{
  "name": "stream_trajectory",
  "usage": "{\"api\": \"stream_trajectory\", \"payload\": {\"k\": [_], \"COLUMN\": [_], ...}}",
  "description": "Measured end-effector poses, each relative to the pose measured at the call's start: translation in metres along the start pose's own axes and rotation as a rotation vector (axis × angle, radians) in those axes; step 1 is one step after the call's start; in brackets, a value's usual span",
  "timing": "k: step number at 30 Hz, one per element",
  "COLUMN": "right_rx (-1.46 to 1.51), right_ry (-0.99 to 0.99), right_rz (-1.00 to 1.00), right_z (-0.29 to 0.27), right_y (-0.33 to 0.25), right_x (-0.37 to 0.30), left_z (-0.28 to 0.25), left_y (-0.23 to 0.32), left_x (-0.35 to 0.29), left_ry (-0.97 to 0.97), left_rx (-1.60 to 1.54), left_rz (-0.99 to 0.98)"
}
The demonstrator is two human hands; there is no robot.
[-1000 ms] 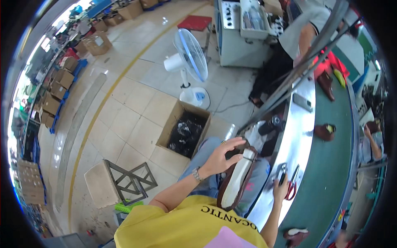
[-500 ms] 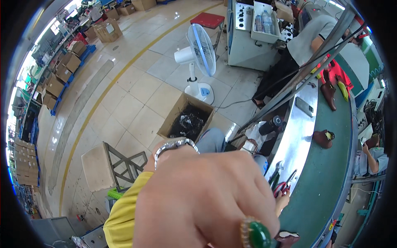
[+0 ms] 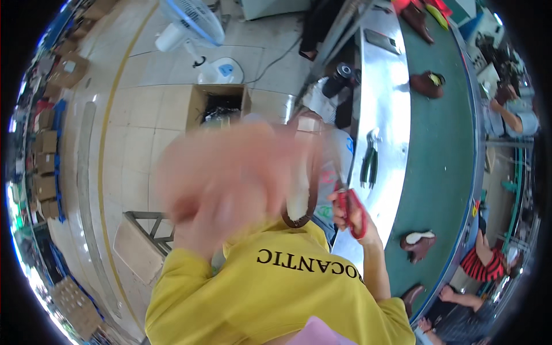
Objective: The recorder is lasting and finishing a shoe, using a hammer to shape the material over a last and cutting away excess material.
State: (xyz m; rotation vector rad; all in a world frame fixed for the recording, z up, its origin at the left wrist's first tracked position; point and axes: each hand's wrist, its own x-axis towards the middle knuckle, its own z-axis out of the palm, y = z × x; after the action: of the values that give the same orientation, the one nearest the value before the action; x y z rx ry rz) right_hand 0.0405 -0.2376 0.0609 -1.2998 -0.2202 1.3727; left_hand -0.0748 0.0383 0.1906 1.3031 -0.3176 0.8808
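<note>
A folding stool (image 3: 138, 247) stands at the person's left, then a fan (image 3: 192, 23) and an open cardboard box (image 3: 191, 106) on the floor. In front of the box the left hand (image 3: 227, 172) is a blur — I can't tell whether it's open or closed, or touching anything. Beside it the brown shoe (image 3: 300, 192) lies over the lap, pale sole up. Next, red-handled scissors (image 3: 344, 202) are gripped in the right hand (image 3: 371, 233); dark-handled pliers (image 3: 370, 164) rest on the metal ledge (image 3: 384, 115) — green belt (image 3: 434, 167) beyond.
</note>
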Motion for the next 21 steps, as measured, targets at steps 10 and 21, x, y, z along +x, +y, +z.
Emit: {"api": "stream_trajectory", "payload": {"k": [10, 21], "right_rx": [0.059, -0.186], "right_ry": [0.094, 0.298], "right_rz": [0.226, 0.039], "right_z": [0.046, 0.067], "right_y": [-0.01, 0.003], "right_x": [0.042, 0.032], "left_z": [0.005, -0.006], "left_y": [-0.152, -0.156], "left_x": [-0.166, -0.168], "left_ry": [0.108, 0.195], "left_rx": [0.772, 0.632], "left_rz": [-0.673, -0.714]}}
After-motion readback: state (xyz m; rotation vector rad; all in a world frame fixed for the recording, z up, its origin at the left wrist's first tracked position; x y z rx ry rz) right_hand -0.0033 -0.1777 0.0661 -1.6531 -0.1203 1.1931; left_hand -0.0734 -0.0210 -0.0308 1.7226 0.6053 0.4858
